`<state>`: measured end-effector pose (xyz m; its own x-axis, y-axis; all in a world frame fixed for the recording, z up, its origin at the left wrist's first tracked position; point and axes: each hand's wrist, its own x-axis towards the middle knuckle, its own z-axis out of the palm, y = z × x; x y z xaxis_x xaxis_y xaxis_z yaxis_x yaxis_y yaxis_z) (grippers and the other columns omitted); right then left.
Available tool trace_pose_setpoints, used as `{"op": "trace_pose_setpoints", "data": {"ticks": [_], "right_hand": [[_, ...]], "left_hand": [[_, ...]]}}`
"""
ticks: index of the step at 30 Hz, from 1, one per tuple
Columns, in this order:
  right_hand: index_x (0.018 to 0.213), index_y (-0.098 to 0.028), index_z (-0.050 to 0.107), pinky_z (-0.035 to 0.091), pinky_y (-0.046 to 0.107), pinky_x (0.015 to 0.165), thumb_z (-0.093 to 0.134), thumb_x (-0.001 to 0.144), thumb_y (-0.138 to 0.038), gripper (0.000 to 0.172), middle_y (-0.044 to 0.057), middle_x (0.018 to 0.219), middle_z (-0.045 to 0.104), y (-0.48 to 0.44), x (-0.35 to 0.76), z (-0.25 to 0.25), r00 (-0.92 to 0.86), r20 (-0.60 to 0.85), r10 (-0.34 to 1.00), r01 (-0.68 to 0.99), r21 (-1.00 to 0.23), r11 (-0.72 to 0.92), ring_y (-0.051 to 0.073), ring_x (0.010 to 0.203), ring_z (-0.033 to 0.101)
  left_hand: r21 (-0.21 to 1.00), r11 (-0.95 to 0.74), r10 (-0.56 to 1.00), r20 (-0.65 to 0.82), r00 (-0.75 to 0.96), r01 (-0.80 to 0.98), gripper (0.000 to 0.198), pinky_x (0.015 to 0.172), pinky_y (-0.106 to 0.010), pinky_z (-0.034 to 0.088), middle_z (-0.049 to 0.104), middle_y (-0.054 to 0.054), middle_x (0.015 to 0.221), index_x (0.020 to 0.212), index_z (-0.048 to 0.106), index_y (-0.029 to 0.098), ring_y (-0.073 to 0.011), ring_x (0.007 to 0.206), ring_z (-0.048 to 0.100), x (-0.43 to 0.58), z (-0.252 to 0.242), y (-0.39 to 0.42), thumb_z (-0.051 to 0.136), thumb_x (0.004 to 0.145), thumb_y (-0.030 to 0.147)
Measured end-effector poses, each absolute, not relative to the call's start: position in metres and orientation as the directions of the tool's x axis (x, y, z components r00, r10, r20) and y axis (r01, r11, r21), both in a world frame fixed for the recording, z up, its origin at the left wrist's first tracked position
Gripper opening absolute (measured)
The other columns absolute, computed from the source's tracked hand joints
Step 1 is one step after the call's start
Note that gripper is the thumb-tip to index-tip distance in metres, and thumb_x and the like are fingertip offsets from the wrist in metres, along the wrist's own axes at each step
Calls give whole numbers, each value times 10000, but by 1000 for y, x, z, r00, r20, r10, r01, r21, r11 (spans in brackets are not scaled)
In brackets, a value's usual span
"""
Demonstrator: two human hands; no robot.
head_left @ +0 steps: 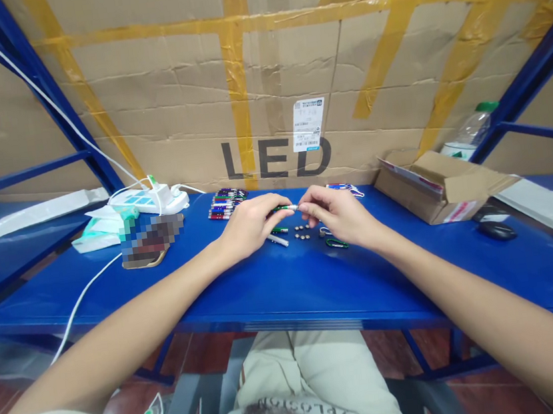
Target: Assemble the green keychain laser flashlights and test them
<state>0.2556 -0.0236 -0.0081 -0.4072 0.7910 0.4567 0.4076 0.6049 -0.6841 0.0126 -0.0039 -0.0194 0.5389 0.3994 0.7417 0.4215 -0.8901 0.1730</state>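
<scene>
Above the middle of the desk, my left hand (253, 223) pinches a slim green metal tube with a silver end, which looks like a mini flashlight (282, 207). Fingertips of my right hand (335, 212) close around its silver tip; whether they also hold a small part is hidden. Below my hands lie several small round button cells (303, 236). A silver tube (277, 240) rests by my left fingers, beside a partly covered green one (279, 230). Near my right palm is a green carabiner clip (336, 243), with a pale clip (324, 231) partly hidden behind it.
Several coloured tubes (225, 203) lie in a stack at the back left, and clips (345, 188) at the back right. A phone (153, 245), tissue pack (102, 228) and power strip (147, 199) sit left. Right are an open carton (435, 187) and black mouse (496, 230).
</scene>
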Motion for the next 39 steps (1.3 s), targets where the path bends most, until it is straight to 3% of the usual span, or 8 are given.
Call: {"op": "trace_pose_setpoints", "data": {"ticks": [6, 11, 17, 23, 30, 35, 39], "right_hand": [[1001, -239, 670, 495, 340, 745, 572, 1090, -354, 175, 19, 804, 731, -25, 259, -4, -494, 504, 709, 487, -515, 706, 215, 754, 694], [1011, -248, 673, 485, 359, 803, 531, 1117, -373, 217, 48, 889, 737, -25, 263, -4, -551, 555, 623, 514, -362, 778, 236, 831, 673], [1029, -246, 689, 475, 362, 819, 532, 1113, -361, 212, 72, 973, 745, -24, 265, -5, -577, 572, 583, 503, -313, 806, 241, 859, 655], [1005, -232, 698, 479, 350, 794, 567, 1093, -370, 210, 49, 919, 741, -28, 261, -2, -546, 539, 642, 485, -422, 766, 221, 828, 656], [932, -219, 706, 473, 319, 601, 717, 979, -502, 288, 9, 780, 696, -32, 258, 3, -479, 310, 822, 320, -809, 492, 176, 647, 597], [848, -203, 693, 435, 286, 554, 809, 896, -569, 386, 5, 716, 682, -31, 260, 7, -504, 234, 832, 256, -879, 402, 148, 612, 561], [862, -201, 694, 417, 283, 545, 798, 911, -573, 389, -1, 716, 670, -30, 261, 6, -515, 235, 825, 248, -880, 405, 143, 601, 542]], "left_hand": [[233, -870, 456, 715, 530, 434, 255, 871, -300, 575, 830, -64, 1065, 1130, 771, 186, -195, 926, 776, 13, -16, -4, 626, 1116, 395], [280, -875, 469, 694, 547, 396, 251, 871, -303, 583, 834, -61, 1071, 1119, 780, 193, -200, 942, 778, 12, -15, -3, 634, 1109, 396], [308, -878, 472, 687, 553, 367, 243, 821, -277, 578, 836, -50, 1060, 1119, 781, 196, -180, 885, 767, 10, -15, -2, 652, 1098, 400], [226, -906, 406, 706, 581, 358, 228, 890, -284, 580, 834, -63, 1095, 1130, 775, 185, -193, 968, 781, 8, -14, -4, 641, 1108, 368], [174, -925, 350, 736, 580, 338, 212, 894, -288, 584, 833, -65, 1074, 1122, 773, 189, -193, 958, 782, 8, -15, -5, 654, 1102, 363], [114, -946, 284, 743, 606, 304, 223, 897, -289, 594, 835, -76, 1072, 1158, 771, 185, -196, 978, 787, 8, -16, -5, 638, 1111, 357], [108, -951, 269, 749, 605, 289, 219, 908, -287, 589, 832, -82, 1078, 1169, 770, 179, -197, 988, 786, 8, -15, -6, 630, 1114, 339]]}}
